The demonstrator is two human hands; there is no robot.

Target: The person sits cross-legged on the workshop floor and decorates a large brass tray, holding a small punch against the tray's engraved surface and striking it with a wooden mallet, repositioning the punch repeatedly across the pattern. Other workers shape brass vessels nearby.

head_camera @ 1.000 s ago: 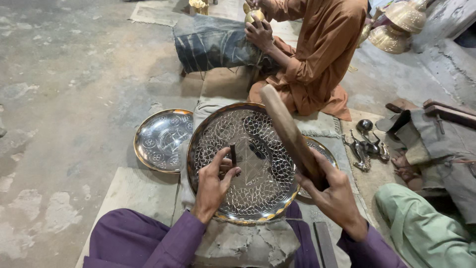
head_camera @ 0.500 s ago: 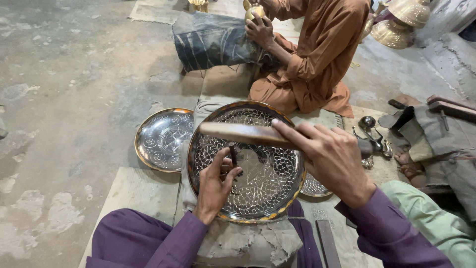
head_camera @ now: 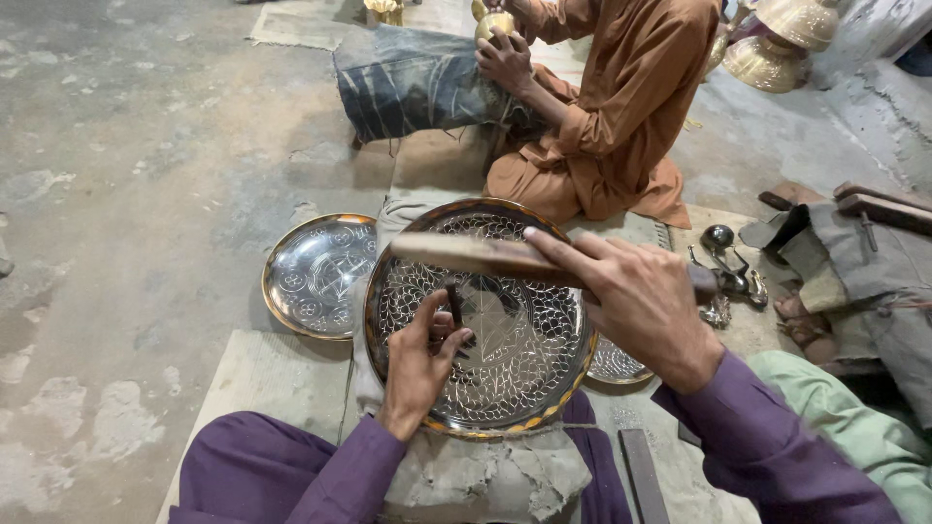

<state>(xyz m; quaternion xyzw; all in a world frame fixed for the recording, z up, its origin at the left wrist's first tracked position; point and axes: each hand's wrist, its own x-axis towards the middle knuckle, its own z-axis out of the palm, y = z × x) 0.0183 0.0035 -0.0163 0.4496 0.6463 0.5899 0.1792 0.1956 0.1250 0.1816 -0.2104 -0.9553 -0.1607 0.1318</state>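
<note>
Round engraved metal tray [head_camera: 515,369], perhaps brass.

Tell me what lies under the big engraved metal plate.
The engraved plate rests on a grey cloth-covered pad between the person's knees. A smaller patterned plate pokes out beneath its right edge. What the pad holds beneath the plate's middle is covered.

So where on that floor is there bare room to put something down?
The concrete floor left of the small tray is bare. It is crowded to the right, where metal tools lie, and in the middle, where both hands work over the big engraved tray.
</note>
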